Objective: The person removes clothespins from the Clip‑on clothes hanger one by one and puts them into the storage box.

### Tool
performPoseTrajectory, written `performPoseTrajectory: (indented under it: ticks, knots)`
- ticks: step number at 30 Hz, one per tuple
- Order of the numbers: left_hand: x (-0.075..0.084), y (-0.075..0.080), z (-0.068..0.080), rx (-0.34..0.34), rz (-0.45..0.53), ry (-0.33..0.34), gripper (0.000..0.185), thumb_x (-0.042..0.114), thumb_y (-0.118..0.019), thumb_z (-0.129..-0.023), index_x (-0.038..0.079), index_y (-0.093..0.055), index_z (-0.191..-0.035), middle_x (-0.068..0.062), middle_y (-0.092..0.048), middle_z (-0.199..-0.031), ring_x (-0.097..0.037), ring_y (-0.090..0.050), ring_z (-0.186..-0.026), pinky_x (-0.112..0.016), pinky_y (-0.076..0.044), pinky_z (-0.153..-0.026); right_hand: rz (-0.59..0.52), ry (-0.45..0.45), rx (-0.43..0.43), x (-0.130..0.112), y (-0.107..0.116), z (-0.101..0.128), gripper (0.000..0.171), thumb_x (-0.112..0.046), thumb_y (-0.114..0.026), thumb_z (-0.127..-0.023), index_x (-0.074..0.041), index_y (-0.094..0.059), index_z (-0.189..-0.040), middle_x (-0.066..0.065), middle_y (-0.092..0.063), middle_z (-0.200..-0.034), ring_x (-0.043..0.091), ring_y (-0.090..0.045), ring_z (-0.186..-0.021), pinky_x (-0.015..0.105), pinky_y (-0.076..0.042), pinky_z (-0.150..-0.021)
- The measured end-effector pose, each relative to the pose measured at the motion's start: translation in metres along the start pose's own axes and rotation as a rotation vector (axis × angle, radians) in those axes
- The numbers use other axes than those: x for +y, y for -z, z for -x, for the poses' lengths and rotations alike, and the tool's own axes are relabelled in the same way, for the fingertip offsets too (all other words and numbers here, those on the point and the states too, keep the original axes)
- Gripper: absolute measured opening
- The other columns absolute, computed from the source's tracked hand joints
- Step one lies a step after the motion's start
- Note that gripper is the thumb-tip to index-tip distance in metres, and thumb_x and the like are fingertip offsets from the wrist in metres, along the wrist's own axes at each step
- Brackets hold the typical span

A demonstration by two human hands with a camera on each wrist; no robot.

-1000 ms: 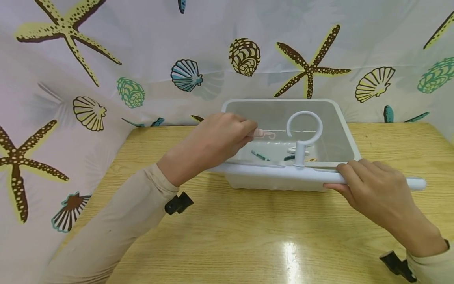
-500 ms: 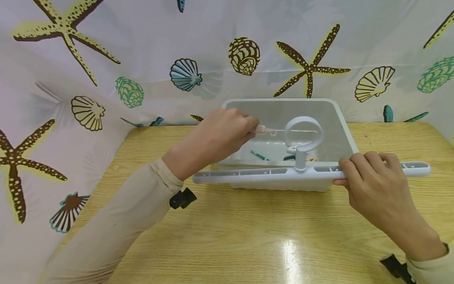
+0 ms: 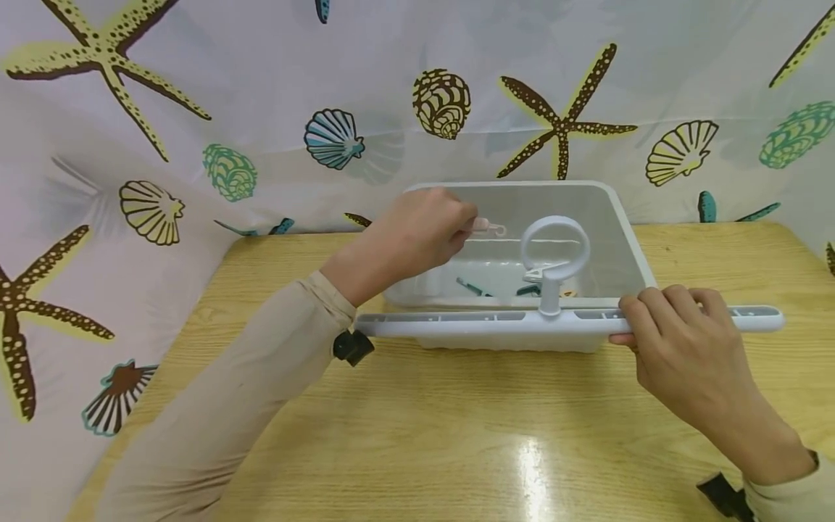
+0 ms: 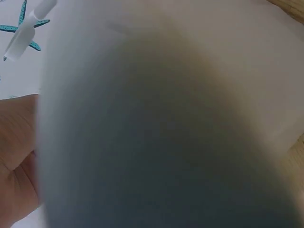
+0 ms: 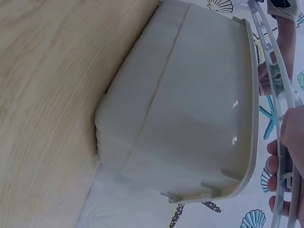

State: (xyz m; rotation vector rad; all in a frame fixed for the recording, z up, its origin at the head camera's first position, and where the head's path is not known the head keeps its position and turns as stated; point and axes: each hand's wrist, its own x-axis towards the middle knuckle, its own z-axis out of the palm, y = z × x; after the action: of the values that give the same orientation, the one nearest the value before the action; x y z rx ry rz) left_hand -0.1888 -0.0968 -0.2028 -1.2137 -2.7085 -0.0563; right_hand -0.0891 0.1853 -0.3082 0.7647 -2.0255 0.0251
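A white drying-hanger bar (image 3: 470, 324) with a round hook ring (image 3: 554, 246) lies across the near rim of a white plastic bin (image 3: 626, 217). My right hand (image 3: 652, 315) grips the bar right of the ring; the right wrist view shows the bar (image 5: 271, 71), that hand's fingers (image 5: 294, 133) and the bin's outer wall (image 5: 190, 118). My left hand (image 3: 466, 228) pinches a small pink clip (image 3: 488, 228) above the bin's left half. Teal clips (image 3: 472, 287) lie on the bin's floor. The left wrist view is nearly all blur, with a pale clip (image 4: 23, 33) at top left.
The bin stands at the back of a wooden table (image 3: 457, 435), against a curtain (image 3: 196, 109) printed with starfish and shells. The curtain also hangs along the table's left side. Bare tabletop lies in front of the bin.
My right hand turned the bar so its ribbed side faces up. My left hand lifted the pink clip higher and slightly back over the bin.
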Motion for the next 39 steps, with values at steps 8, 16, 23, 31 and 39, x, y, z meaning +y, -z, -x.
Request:
performPoseTrajectory:
  ticks: [8, 16, 23, 31, 39]
  knots:
    - [-0.009, -0.007, -0.005, -0.021, 0.002, 0.02, 0.012, 0.009, -0.06, -0.095, 0.003, -0.07, -0.095, -0.006, -0.067, -0.081, -0.019, -0.056, -0.068, -0.033, -0.047, -0.066, 0.007, -0.005, -0.022, 0.002, -0.001, 0.002, 0.046, -0.034, -0.035, -0.104, 0.006, -0.052, -0.089, 0.019, -0.051, -0.074, 0.039, -0.051, -0.065, 0.051, -0.041, -0.059]
    - [-0.018, -0.014, -0.012, -0.002, 0.017, 0.014, 0.014, 0.011, -0.058, -0.096, 0.003, -0.069, -0.091, -0.007, -0.066, -0.078, -0.016, -0.05, -0.062, -0.03, -0.043, -0.061, 0.011, -0.01, -0.04, 0.004, -0.002, 0.005, 0.047, -0.034, -0.033, -0.105, 0.006, -0.052, -0.089, 0.018, -0.05, -0.072, 0.038, -0.051, -0.064, 0.049, -0.041, -0.058]
    - [-0.022, -0.02, -0.018, -0.042, 0.013, 0.049, 0.015, 0.01, -0.057, -0.096, 0.003, -0.07, -0.095, -0.007, -0.067, -0.081, -0.017, -0.051, -0.064, -0.03, -0.044, -0.063, 0.011, -0.015, -0.028, 0.006, -0.001, 0.008, 0.047, -0.034, -0.034, -0.105, 0.006, -0.052, -0.088, 0.018, -0.05, -0.072, 0.038, -0.051, -0.063, 0.05, -0.041, -0.058]
    - [-0.025, -0.022, -0.018, -0.039, 0.018, 0.061, 0.012, 0.011, -0.061, -0.095, 0.003, -0.07, -0.092, -0.008, -0.068, -0.081, -0.019, -0.055, -0.066, -0.032, -0.047, -0.066, 0.009, -0.017, -0.037, 0.006, -0.001, 0.009, 0.047, -0.034, -0.033, -0.105, 0.006, -0.052, -0.088, 0.017, -0.05, -0.072, 0.038, -0.051, -0.064, 0.05, -0.042, -0.059]
    - [-0.024, -0.011, 0.007, -0.039, -0.019, 0.08, 0.011, 0.014, -0.066, -0.092, 0.004, -0.068, -0.091, -0.008, -0.068, -0.082, -0.022, -0.063, -0.075, -0.035, -0.051, -0.07, -0.007, -0.018, -0.045, 0.004, -0.003, 0.011, 0.047, -0.035, -0.033, -0.105, 0.005, -0.052, -0.087, 0.016, -0.049, -0.071, 0.037, -0.05, -0.063, 0.049, -0.041, -0.059]
